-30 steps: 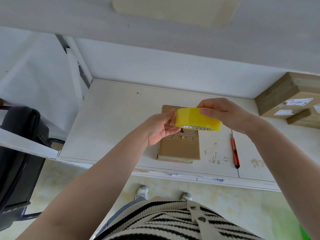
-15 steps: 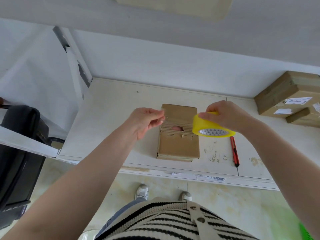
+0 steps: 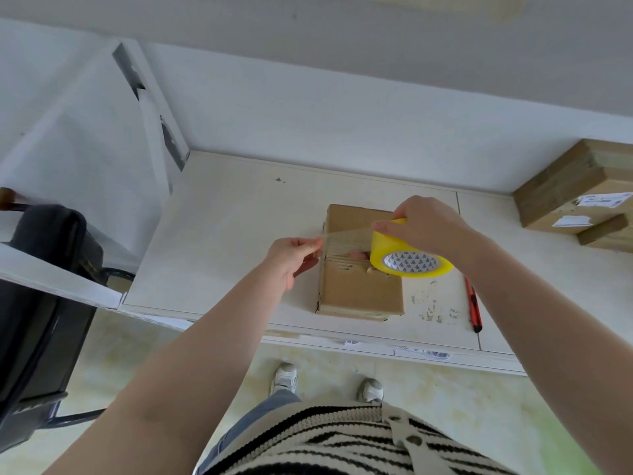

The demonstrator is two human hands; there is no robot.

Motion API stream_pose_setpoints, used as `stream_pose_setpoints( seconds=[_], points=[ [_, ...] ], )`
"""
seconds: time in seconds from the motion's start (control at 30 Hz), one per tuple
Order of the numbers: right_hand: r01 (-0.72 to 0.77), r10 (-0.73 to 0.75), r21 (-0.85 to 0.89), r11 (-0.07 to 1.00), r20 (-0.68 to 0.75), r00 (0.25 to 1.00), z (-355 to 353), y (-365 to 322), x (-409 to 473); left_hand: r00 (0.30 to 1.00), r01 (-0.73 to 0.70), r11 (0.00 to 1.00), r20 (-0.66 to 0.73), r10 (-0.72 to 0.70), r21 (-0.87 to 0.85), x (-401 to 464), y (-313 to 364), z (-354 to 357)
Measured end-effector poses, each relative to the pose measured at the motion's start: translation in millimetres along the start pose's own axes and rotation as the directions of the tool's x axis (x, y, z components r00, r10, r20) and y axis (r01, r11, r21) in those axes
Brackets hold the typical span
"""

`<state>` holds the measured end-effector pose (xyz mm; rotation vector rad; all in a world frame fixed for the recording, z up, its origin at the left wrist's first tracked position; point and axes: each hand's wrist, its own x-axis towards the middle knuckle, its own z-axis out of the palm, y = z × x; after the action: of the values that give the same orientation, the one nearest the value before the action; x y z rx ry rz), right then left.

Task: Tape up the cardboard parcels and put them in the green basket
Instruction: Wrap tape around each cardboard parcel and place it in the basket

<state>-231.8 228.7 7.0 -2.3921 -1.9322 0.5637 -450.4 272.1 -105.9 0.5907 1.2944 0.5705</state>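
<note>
Tape drawn out over one cardboard parcel on the white table.

The left hand (image 3: 291, 255) pinches the free end of a clear strip; the right hand (image 3: 428, 231) grips the yellow tape roll (image 3: 407, 258), which hides part of the parcel (image 3: 356, 289). One red cutter (image 3: 474, 306) lies beside it on the table (image 3: 222, 234). Farther right, two or more stacked parcels (image 3: 579, 200) are cut off at the edge. The green basket cannot be made out.

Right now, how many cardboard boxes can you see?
3. One parcel lies on the table under the hands. A big box sits at the far right, with a smaller box in front of it. More may hide past the picture's edge.
</note>
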Motion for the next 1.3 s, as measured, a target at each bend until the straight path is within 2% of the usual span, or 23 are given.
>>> stream_pose_setpoints(
  seconds=[0.3,0.37,0.47,0.6,0.63,0.7,0.77,0.83,0.97,1.07,1.3],
  points=[
    [-0.025,0.025,-0.006,1.000,-0.008,1.000,4.5,0.6,5.6,0.996,0.086,0.995,0.029,-0.084,-0.053,7.1,-11.2,9.8],
    [-0.030,0.030,-0.009,1.000,-0.010,1.000,5.5,0.9,6.9,1.000,0.009,1.000,0.014,-0.009,0.022,7.8,-14.6,11.3],
    [-0.033,0.033,-0.016,0.999,-0.023,0.999,7.0,0.8,9.4,0.983,-0.163,0.960,-0.046,0.177,0.227,5.4,-20.9,15.2],
    [-0.037,0.036,-0.025,0.999,-0.032,0.999,8.0,2.0,11.1,0.938,-0.255,0.892,-0.130,0.323,0.373,2.6,-28.2,15.1],
    [-0.035,0.034,-0.029,0.999,-0.032,0.999,8.1,1.9,11.3,0.912,-0.315,0.845,-0.109,0.396,0.432,1.3,-27.7,14.5],
    [-0.031,0.030,-0.039,0.999,-0.027,0.999,8.4,1.3,11.7,0.824,-0.437,0.650,-0.013,0.566,0.621,1.4,-27.5,12.2],
    [-0.024,0.023,-0.043,0.999,-0.027,0.999,8.5,0.6,11.8,0.739,-0.448,0.372,0.102,0.666,0.813,1.8,-28.3,11.7],
    [-0.025,0.024,-0.043,0.999,-0.029,0.999,8.7,0.4,11.4,0.699,-0.403,0.179,0.176,0.693,0.897,0.6,-29.7,14.3],
    [-0.036,0.034,-0.062,0.997,-0.043,0.999,10.3,-0.3,10.2,0.733,-0.331,0.077,0.205,0.648,0.940,1.2,-29.5,20.0],
    [-0.037,0.033,-0.083,0.996,-0.042,0.999,11.2,-3.8,8.9,0.774,-0.328,0.090,0.213,0.596,0.940,3.6,-29.1,21.5],
    [-0.029,0.023,-0.109,0.994,-0.051,0.998,8.9,-11.0,7.2,0.861,-0.355,0.326,0.170,0.479,0.876,9.8,-27.8,20.6]
  ],
)
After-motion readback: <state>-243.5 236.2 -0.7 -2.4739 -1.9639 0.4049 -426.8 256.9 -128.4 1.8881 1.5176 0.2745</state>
